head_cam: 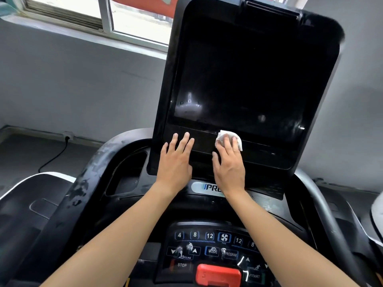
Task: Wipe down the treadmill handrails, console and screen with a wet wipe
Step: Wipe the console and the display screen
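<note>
One wet wipe point(222, 135) pressed under flat right hand point(228, 162), left hand point(176, 160) spread just beside, both on screen point(248, 79) base

My feed shows daylight from the window point(132, 19) at upper left, faint glare on the screen point(238, 83), edges bowed.

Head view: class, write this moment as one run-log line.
area: screen | right hand: presses wipe at its lower edge | left hand: flat on bezel, empty

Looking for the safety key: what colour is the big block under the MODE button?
The block is red, best seen in the head view, bottom centre.
</note>
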